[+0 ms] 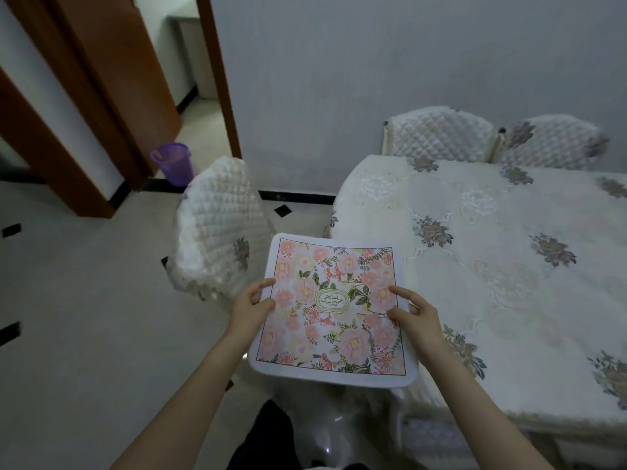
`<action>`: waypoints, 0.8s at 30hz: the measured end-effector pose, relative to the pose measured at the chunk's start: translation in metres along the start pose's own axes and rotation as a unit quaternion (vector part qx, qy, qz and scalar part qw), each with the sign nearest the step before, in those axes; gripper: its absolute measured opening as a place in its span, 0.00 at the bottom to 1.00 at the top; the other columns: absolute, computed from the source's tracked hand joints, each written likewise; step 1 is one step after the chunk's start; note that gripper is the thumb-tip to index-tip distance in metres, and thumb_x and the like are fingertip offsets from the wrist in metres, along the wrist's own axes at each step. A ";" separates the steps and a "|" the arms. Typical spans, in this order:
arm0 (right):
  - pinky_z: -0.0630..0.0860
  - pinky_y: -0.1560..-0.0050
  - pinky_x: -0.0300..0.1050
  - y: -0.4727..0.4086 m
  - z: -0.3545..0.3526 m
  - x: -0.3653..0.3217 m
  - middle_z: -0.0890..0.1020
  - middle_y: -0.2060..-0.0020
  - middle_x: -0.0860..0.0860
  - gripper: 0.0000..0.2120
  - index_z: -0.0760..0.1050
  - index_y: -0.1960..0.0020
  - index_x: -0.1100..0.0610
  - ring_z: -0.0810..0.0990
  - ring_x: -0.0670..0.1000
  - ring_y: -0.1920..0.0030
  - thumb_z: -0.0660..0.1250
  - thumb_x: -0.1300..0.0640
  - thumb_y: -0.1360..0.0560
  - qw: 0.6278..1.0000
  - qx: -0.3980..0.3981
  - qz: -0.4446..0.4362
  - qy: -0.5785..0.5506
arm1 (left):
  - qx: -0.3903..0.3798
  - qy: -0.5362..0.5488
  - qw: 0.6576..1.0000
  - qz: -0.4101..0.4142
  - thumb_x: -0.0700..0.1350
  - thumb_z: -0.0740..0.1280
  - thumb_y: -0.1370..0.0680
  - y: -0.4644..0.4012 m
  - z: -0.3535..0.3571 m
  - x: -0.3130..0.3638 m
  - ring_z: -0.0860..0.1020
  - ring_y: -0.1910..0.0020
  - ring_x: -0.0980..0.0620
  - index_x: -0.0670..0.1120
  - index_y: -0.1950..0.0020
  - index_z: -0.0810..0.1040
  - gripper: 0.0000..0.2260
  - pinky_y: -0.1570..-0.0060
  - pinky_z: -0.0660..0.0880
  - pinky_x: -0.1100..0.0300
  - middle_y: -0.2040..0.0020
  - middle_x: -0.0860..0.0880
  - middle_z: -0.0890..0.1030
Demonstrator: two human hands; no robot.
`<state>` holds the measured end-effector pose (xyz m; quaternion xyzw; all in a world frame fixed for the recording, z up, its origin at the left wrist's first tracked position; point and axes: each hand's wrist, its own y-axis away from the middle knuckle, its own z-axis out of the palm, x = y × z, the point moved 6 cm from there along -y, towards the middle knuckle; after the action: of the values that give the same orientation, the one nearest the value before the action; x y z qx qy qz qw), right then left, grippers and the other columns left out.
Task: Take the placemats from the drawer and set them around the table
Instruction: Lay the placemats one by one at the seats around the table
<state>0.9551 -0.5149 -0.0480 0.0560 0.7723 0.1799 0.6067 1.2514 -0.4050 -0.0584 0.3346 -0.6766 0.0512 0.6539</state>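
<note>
A person's left hand and right hand pinch a floral placemat by its side edges, just left of the cloth-covered table. A purple bin stands beyond the table by the doorway; its contents cannot be told.

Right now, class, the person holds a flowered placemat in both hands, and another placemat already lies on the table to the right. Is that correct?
Not quite. The head view shows no placemat lying on the table; only its embroidered cloth shows on the part in view. The rest stands: the left hand and the right hand each have a grip on one side of the flowered placemat, with the table to the right.
</note>
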 end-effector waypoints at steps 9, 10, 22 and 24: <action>0.81 0.65 0.40 -0.064 0.020 -0.026 0.83 0.52 0.55 0.19 0.80 0.44 0.52 0.84 0.55 0.57 0.67 0.71 0.29 0.993 0.107 0.042 -0.035 | -0.108 -0.044 0.993 0.007 0.30 0.62 0.24 -0.127 0.021 0.047 0.83 0.57 0.48 0.47 0.38 0.76 0.19 0.63 0.81 0.59 0.51 0.50 0.81; 0.81 0.64 0.42 -0.071 0.018 -0.027 0.84 0.52 0.56 0.19 0.80 0.44 0.52 0.84 0.56 0.57 0.67 0.71 0.29 0.992 0.114 0.047 -0.037 | -0.114 -0.051 0.992 0.009 0.30 0.62 0.24 -0.137 0.027 0.050 0.83 0.57 0.49 0.46 0.38 0.76 0.18 0.65 0.80 0.62 0.51 0.49 0.81; 0.80 0.50 0.63 -0.205 -0.036 -0.035 0.82 0.51 0.66 0.21 0.82 0.47 0.48 0.79 0.70 0.51 0.68 0.71 0.31 0.993 0.105 0.046 0.029 | -0.128 -0.090 0.987 -0.026 0.31 0.63 0.24 -0.226 0.119 0.056 0.80 0.62 0.54 0.46 0.39 0.75 0.16 0.70 0.77 0.66 0.56 0.49 0.79; 0.79 0.51 0.64 -0.232 -0.047 -0.037 0.80 0.51 0.68 0.22 0.82 0.47 0.45 0.77 0.72 0.51 0.68 0.70 0.31 0.994 0.094 0.041 0.049 | -0.127 -0.095 0.987 -0.036 0.32 0.64 0.23 -0.239 0.137 0.056 0.80 0.60 0.53 0.47 0.39 0.74 0.16 0.69 0.76 0.66 0.53 0.47 0.80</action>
<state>0.9507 -0.7519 -0.0849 0.1358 0.8114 0.1342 0.5525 1.2636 -0.6807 -0.1143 0.2763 -0.7244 -0.0902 0.6251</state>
